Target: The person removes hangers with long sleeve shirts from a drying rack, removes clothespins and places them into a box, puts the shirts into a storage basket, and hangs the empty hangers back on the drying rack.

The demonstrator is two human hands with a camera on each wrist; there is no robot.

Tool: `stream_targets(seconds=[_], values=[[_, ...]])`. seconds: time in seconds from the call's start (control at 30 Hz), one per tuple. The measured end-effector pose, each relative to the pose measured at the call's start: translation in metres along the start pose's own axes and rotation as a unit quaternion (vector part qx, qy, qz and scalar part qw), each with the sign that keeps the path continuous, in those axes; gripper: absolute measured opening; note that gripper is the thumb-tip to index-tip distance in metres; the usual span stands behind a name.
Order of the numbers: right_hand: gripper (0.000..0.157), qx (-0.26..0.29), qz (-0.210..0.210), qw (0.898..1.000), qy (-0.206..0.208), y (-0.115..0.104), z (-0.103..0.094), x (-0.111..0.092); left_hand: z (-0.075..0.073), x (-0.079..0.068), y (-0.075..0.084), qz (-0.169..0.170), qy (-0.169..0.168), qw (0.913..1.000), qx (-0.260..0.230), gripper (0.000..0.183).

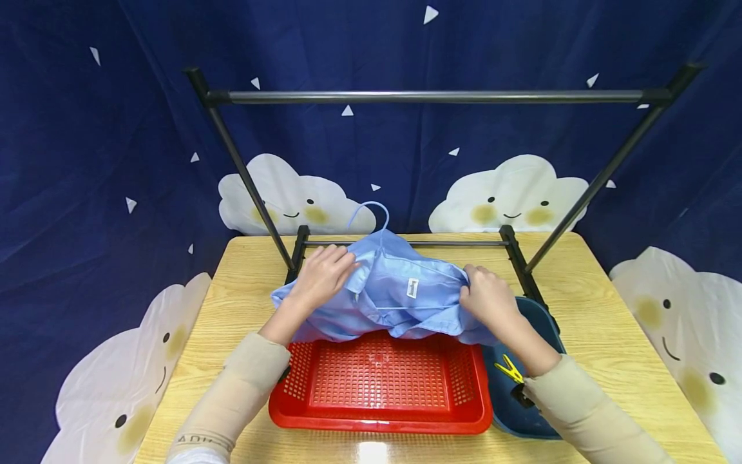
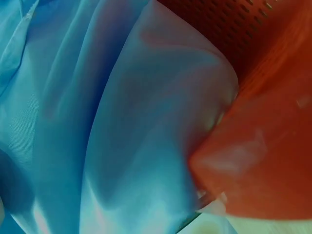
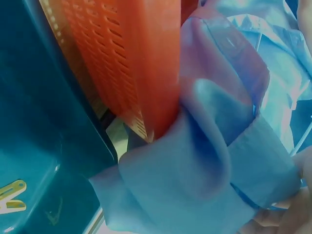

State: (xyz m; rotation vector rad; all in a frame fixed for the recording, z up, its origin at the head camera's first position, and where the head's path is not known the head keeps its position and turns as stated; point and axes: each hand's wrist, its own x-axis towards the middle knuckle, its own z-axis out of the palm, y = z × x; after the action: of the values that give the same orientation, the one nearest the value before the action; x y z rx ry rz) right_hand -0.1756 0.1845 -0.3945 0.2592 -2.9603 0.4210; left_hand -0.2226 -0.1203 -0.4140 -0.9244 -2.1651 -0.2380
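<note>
- A booth-like tabletop laundry corner; whether in a home or studio cannot be told.
- A navy curtain (image 1: pixel 371 38) with smiling clouds (image 1: pixel 510 193) lines three sides of a wooden table (image 1: pixel 603 341).
- It holds a metal rack (image 1: pixel 435 97), a red basket (image 1: pixel 379 426) and a blue garment (image 1: pixel 431 290) on a hanger (image 1: pixel 373 203).

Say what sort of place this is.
Probably an indoor booth for handling laundry: a cloud-print curtain closes off the back and sides, a clothes rack stands before it, and a hanger hook rises above a blue garment.
</note>
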Motion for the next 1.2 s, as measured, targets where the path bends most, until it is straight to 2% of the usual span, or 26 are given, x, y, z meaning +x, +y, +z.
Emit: stream_targets(seconds=[0.23, 0.4, 0.63, 0.77, 0.87, 0.93, 1.03, 1.07, 1.1, 1.17, 1.2], values=[[0.034, 0.013, 0.028, 0.999, -0.037, 0.006, -0.005, 0.003, -0.001, 0.001, -0.001, 0.002, 0.018, 0.9998, 0.004, 0.038], [0.033, 0.032, 0.028, 0.998, -0.056, 0.011, -0.007, 0.006, -0.002, 0.003, -0.002, 0.001, 0.031, 0.9995, 0.008, 0.037], [0.029, 0.092, 0.016, 0.996, -0.005, 0.021, -0.008, 0.005, -0.005, 0.001, -0.004, -0.024, 0.028, 0.9993, -0.007, 0.034], [0.029, 0.135, 0.009, 0.991, 0.019, 0.026, -0.010, 0.003, -0.006, 0.000, -0.006, -0.039, 0.025, 0.9988, -0.020, 0.036], [0.029, 0.182, 0.004, 0.983, 0.015, 0.030, -0.015, 0.002, -0.006, -0.001, -0.007, -0.047, 0.023, 0.9981, -0.033, 0.036], [0.029, 0.226, -0.002, 0.974, -0.007, 0.033, -0.018, 0.002, -0.008, -0.001, -0.007, -0.052, 0.021, 0.9975, -0.043, 0.033], [0.031, 0.296, -0.003, 0.953, -0.065, 0.038, -0.021, 0.001, -0.009, -0.001, -0.008, -0.059, 0.020, 0.9965, -0.056, 0.028], [0.032, 0.327, -0.003, 0.941, -0.088, 0.041, -0.022, 0.001, -0.009, -0.001, -0.009, -0.061, 0.020, 0.9962, -0.059, 0.027], [0.033, 0.365, -0.001, 0.924, -0.116, 0.043, -0.023, 0.001, -0.010, 0.000, -0.009, -0.062, 0.019, 0.9960, -0.061, 0.027], [0.036, 0.431, 0.007, 0.888, -0.162, 0.048, -0.024, 0.001, -0.010, 0.000, -0.010, -0.064, 0.022, 0.9956, -0.065, 0.031], [0.038, 0.465, 0.010, 0.866, -0.183, 0.051, -0.023, 0.001, -0.010, 0.000, -0.011, -0.067, 0.022, 0.9952, -0.068, 0.032]])
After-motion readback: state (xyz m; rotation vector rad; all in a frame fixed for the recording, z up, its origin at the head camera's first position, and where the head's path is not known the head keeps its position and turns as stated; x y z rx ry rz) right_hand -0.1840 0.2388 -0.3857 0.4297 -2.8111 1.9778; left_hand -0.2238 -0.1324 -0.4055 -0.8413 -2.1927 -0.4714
